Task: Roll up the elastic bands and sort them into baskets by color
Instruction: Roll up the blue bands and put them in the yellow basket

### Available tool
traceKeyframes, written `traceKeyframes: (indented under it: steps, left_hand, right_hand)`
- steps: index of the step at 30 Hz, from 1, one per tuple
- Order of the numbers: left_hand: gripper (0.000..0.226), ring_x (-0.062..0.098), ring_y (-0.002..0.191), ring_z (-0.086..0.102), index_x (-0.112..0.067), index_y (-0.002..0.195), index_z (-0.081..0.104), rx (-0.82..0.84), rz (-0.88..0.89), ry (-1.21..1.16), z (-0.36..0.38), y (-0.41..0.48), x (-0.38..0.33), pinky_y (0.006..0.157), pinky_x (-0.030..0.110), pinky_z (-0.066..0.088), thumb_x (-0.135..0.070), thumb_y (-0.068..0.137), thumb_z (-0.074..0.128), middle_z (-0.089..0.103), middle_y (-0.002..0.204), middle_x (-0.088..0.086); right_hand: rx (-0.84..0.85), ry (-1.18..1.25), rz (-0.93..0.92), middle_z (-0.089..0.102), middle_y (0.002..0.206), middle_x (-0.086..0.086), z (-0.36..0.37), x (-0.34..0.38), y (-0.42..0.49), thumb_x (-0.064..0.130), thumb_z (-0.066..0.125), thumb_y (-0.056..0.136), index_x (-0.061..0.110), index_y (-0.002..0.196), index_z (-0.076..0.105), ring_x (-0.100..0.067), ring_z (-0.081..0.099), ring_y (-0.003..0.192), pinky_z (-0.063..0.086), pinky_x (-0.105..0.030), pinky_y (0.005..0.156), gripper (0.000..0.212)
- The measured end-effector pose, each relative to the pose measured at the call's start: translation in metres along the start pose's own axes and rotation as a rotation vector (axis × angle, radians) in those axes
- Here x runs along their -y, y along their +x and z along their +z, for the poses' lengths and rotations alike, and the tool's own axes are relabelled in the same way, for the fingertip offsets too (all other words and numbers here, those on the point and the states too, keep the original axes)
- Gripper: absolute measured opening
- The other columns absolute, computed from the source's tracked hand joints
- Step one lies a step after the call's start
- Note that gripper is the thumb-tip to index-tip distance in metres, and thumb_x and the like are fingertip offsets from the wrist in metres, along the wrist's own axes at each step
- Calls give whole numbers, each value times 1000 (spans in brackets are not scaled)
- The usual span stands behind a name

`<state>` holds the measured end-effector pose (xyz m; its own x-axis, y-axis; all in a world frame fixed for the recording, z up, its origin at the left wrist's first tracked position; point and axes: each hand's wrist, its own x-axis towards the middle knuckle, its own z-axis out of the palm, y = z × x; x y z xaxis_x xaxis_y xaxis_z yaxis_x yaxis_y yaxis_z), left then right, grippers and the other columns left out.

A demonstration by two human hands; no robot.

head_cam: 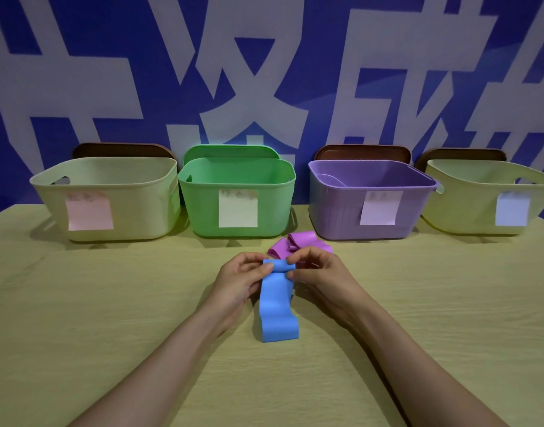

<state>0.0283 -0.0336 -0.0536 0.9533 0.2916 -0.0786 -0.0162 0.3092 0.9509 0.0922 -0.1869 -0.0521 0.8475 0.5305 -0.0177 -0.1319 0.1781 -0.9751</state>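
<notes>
Blue band (276, 306): far end pinched by my left hand (238, 280) and right hand (318, 275), tail lying on bench (110, 303). Keep edges aligned, roll tight toward me. Purple band (298, 243) waits just behind.

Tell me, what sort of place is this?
Probably a staged demo or recording desk: a green plastic basket and its neighbours wear sticky-note labels, lined on a pale wooden table before a blue backdrop with huge white characters.

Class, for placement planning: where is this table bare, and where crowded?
Bare: table left of the left hand and right of the right hand. Crowded: centre, where both hands hold the blue band near the purple band.
</notes>
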Motion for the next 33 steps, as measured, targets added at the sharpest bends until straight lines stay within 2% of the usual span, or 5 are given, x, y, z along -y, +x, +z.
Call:
traceKeyframes:
  steps: [4,9,16,26,33]
  left_hand:
    - [16,17,82,69,-5,96,59,16,48,-2,-1,0,0,71,23,57,4,84,63,67,98,10]
    - [20,26,95,68,-4,100,60,8,90,44,-2,-1,-2,83,36,56,4,82,65,67,107,9]
    - [27,22,89,70,-5,109,56,16,-47,10,1,-2,0,73,28,57,-1,84,65,68,104,14]
    - [19,17,78,71,-2,98,59,-12,-27,-28,3,-3,-2,68,23,57,-5,81,68,72,90,13]
    - [20,21,87,69,-4,96,60,-49,-1,27,1,-2,-1,75,26,57,-2,79,70,71,95,16]
  right_hand:
    - [-7,44,-25,63,110,-17,-1,-2,1,4,72,80,10,104,67,-30,65,90,53,-40,76,26]
    - [15,-60,-23,65,94,-17,4,-5,2,37,71,76,8,90,66,-28,62,87,48,-46,82,33]
    - [-28,10,-31,62,89,-18,4,-1,-1,7,65,86,-3,101,61,-25,58,76,50,-39,71,18]
    - [-37,-78,-77,69,96,-19,0,-5,3,-14,67,74,9,83,73,-39,64,98,49,-57,93,26]
    - [-6,-22,-22,68,98,-17,1,-3,3,-16,62,78,8,83,71,-31,68,93,56,-42,79,26]
